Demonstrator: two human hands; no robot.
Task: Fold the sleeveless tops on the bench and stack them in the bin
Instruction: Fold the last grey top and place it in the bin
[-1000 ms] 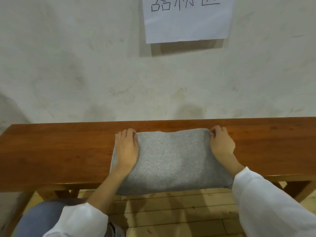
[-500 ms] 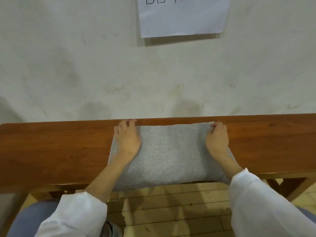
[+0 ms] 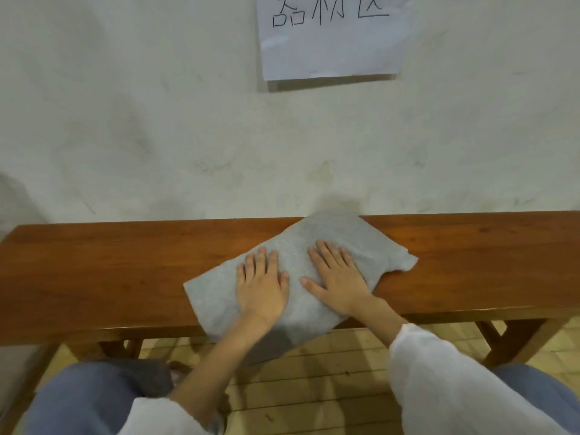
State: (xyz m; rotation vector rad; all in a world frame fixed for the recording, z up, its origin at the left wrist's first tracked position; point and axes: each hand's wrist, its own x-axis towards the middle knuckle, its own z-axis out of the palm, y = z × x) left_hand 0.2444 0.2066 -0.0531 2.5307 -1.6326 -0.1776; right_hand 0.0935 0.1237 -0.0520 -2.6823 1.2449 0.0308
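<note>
Overhanging bench [image 3: 94, 271]: top [image 3: 345, 237]'s near edge

Both palms lie flat, so the grey top [image 3: 329, 233] is covered beneath the left hand [image 3: 262, 285] and the right hand [image 3: 337, 277]. Its near edge droops behind the left forearm, layers unreadable. Beyond the right hand, the bench [image 3: 94, 271] runs out of frame. High above the hands, the paper sign [image 3: 329, 48] is clipped at the top.
</note>
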